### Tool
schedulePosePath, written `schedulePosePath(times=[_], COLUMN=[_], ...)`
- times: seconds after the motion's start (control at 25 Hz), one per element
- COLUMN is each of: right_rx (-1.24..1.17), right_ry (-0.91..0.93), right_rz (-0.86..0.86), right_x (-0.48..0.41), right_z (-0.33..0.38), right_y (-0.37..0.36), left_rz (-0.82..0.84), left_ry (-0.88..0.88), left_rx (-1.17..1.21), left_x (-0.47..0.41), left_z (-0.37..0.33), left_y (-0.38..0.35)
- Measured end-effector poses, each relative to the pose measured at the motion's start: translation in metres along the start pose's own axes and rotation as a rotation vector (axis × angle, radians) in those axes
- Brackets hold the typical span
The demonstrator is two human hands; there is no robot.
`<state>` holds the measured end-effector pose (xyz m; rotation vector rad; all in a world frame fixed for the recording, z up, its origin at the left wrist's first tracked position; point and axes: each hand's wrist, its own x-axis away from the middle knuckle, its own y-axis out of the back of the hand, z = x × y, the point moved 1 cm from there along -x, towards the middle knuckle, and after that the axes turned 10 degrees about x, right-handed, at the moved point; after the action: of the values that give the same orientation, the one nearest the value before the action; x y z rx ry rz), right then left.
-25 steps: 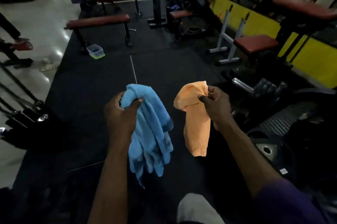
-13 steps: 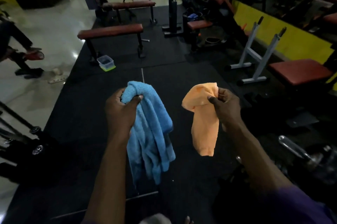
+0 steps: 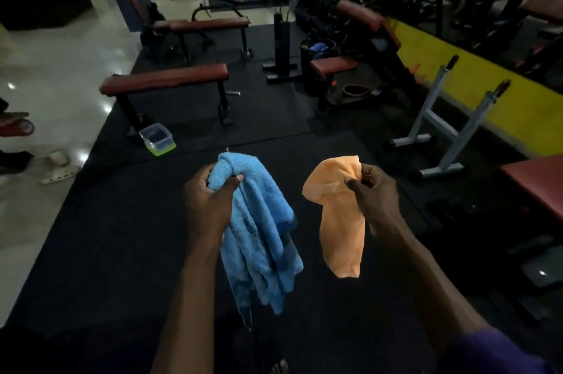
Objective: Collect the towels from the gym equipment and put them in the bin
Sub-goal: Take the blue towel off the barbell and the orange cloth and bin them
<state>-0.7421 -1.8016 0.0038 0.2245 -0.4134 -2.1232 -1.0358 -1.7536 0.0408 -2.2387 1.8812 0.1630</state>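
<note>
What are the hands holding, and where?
The grip of the left hand holds the blue towel by its bunched top; the grip of the right hand pinches the orange towel at its top edge.

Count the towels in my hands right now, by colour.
1 blue towel, gripped by the left hand
1 orange towel, pinched by the right hand
Total: 2 towels

Clear tub [image 3: 157, 139] on black mat [image 3: 91, 236]
</note>
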Motion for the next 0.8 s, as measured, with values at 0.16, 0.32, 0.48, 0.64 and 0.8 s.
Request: schedulePosePath(times=[0.16, 0.32, 0.48, 0.64, 0.8], right_rx=[0.003, 0.043, 0.008, -0.013, 0.015], right_ry=[0.006, 0.007, -0.009, -0.002, 0.021], right_rz=[-0.011, -0.009, -0.015, 0.025, 0.035], right_x=[-0.094, -0.201, -0.322, -0.437, -0.533], right_z=[0.019, 0.026, 0.034, 0.059, 0.083], right_y=[-0.039, -0.076, -0.116, -0.153, -0.189], left_rz=[0.006, 0.01, 0.032, 0.015, -0.018], left_ry=[0.031, 0.051, 0.062, 0.054, 0.044], left_rx=[-0.012, -0.038, -0.048, -0.045, -0.026], left_x=[-0.108, -0.213, -0.321, -0.426, -0.521], left_z=[0.027, 0.066, 0.102, 0.119, 0.134], left_y=[-0.036, -0.076, -0.125, -0.173, -0.206])
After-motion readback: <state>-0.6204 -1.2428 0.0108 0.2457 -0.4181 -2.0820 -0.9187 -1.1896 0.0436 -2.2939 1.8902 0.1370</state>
